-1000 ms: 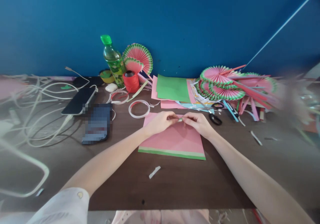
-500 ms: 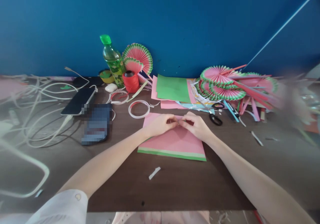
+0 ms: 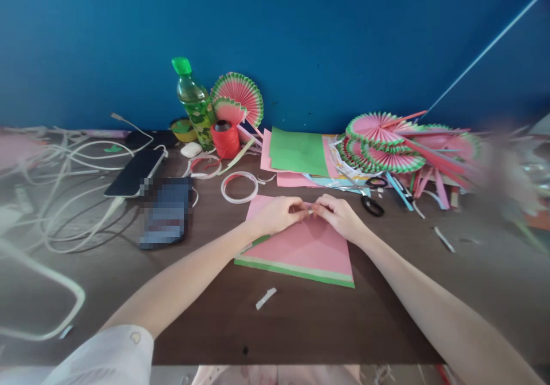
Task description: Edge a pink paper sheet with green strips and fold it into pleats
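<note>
hands first: the left hand [image 3: 275, 216] and right hand [image 3: 341, 217] meet fingertip to fingertip at the middle of the far edge of a pink sheet [image 3: 305, 247]. each is closed in a pinch on a narrow bit of that edge, thumbs and forefingers pressed together, nearly touching each other. what sits between the fingertips is too small to tell beyond a pale sliver of paper.

judging by how it lies, the folding is barely begun. only the far edge is gathered up, and the rest of the sheet lies flat and uncreased on the table [image 3: 301, 327] in front of the person. a green strip [image 3: 296, 271] lines the near edge.

the sheet is close to square, so its long axis is hard to call. the pinched edge runs left to right across the table, and the near edge runs much the same way, dropping a little toward the right. the sheet sits slightly skewed.

outward from there, a white scrap [image 3: 266, 297] lies just short of the sheet. a tape ring [image 3: 239, 187] sits beyond its far left corner and scissors [image 3: 372, 204] lie near the right hand. farther back are a green sheet [image 3: 298, 151] on more pink paper, a heap of finished pleated fans [image 3: 382, 144] to the right, a red spool [image 3: 226, 138], a bottle [image 3: 195, 104] and another fan [image 3: 238, 93] against the wall. a phone [image 3: 135, 173] and cables [image 3: 64, 201] lie well off to the left.
</note>
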A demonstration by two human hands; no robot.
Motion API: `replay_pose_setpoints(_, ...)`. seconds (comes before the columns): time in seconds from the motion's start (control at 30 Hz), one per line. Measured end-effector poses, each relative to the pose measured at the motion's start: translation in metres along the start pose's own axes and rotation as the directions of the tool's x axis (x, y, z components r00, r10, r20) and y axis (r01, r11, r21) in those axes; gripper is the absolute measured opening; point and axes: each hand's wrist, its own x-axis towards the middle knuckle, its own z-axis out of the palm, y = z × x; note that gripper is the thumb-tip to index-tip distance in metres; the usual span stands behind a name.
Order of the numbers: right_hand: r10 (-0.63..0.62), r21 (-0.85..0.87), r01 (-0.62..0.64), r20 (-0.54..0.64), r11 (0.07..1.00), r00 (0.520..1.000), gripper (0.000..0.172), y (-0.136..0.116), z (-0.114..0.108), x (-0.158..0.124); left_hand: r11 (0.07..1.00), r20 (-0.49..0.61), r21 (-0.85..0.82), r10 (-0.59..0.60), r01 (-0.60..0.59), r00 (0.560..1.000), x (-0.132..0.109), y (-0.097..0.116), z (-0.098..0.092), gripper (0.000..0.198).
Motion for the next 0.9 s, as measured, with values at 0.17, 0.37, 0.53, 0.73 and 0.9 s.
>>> replay_pose_setpoints(0.17, 0.004, 0.014, -0.004, -0.019, 1.000, 1.000, 0.035, 0.000, 0.002, 0.000, 0.999, 0.017, -0.032, -0.007, 0.007, 1.000, 0.001, -0.001, -0.002, 0.017)
replay_pose_setpoints(0.37, -0.060, -0.021, 0.056, -0.339, 0.998, 0.939, 0.024, -0.002, 0.001, -0.005, 0.998, -0.063, -0.051, -0.039, 0.036, 0.997, 0.002, -0.003, -0.001, 0.015)
replay_pose_setpoints(0.53, -0.275, -0.196, 0.220, -0.322, 0.956, 0.906, 0.017, -0.010, 0.002, -0.010, 0.998, -0.111, -0.054, -0.040, 0.034, 0.993, 0.002, -0.003, 0.001, 0.017)
replay_pose_setpoints(0.73, -0.307, -0.222, 0.255, -0.244, 0.941, 0.920, 0.018, -0.008, 0.010, -0.006, 0.999, -0.135, -0.052, -0.014, 0.007, 0.991, 0.000, -0.001, 0.002, 0.014)
replay_pose_setpoints(0.9, -0.280, -0.186, 0.237, -0.259, 0.954, 0.924, 0.019, -0.005, 0.011, -0.005, 0.998, -0.128, -0.069, -0.002, -0.007, 0.992, -0.001, -0.001, 0.003, 0.012)
